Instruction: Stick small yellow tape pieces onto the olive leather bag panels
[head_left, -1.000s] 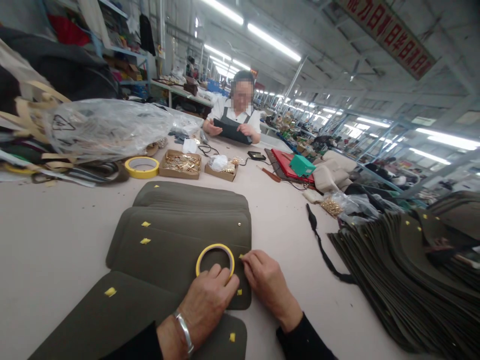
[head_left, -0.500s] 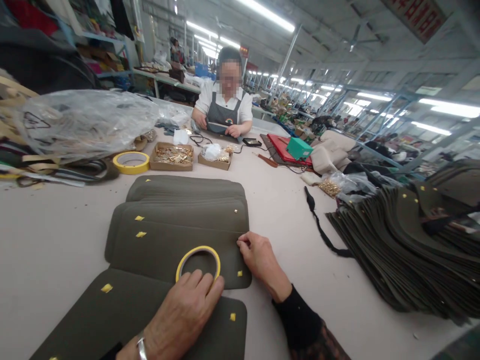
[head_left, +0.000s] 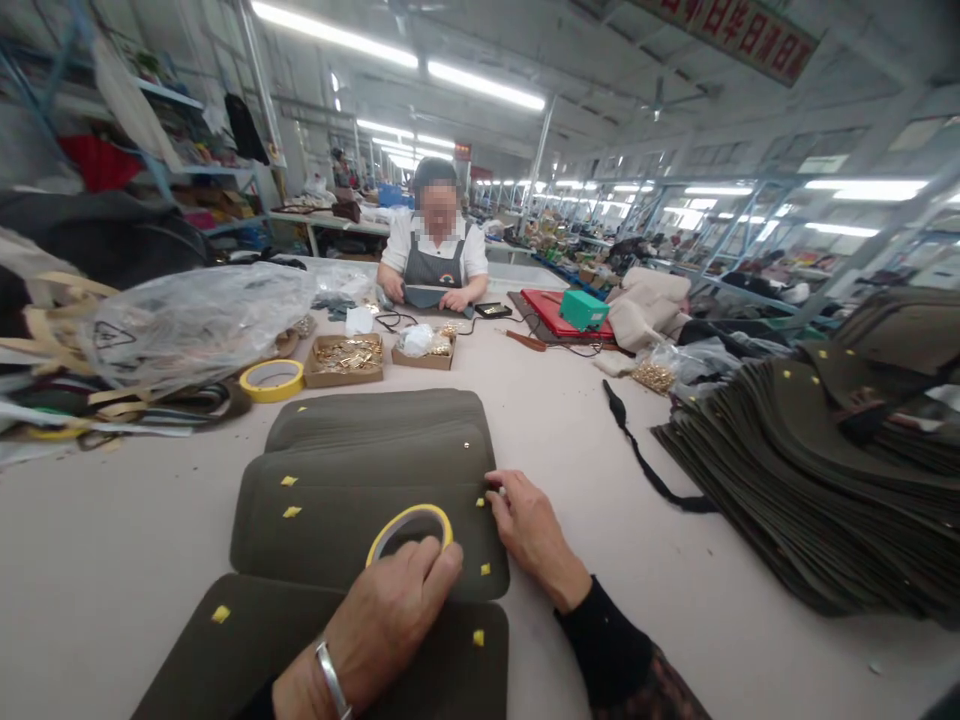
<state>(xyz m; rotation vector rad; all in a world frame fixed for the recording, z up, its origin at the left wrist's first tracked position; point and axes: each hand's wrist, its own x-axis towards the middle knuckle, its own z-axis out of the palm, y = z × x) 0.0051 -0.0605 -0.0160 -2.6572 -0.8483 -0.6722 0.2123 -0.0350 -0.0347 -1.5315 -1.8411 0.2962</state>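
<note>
My left hand (head_left: 401,605), with a silver bracelet at its wrist, grips a yellow tape roll (head_left: 448,528) over dark green panels (head_left: 352,520). These panels lie overlapped in front of me and carry small yellow tape pieces, such as one (head_left: 292,512) at the left. My right hand (head_left: 532,525) is at the right edge of the panels, thumb and forefinger slightly apart, close to a yellow tape piece (head_left: 481,502). A small pale thing shows between those fingers, too small to name. The fingers of my left hand are partly hidden behind its back.
A person (head_left: 435,250) sits across the table, handling a dark piece. Boxes of metal parts (head_left: 346,360), another yellow tape roll (head_left: 271,380) and a plastic bag (head_left: 195,320) lie at the back left. At the right are a black strap (head_left: 637,455) and a dark green stack (head_left: 810,500).
The view has tilted up and shifted. A yellow tape piece now shows on the panel where my right fingertips were, and those fingers have parted and moved slightly off the edge.
</note>
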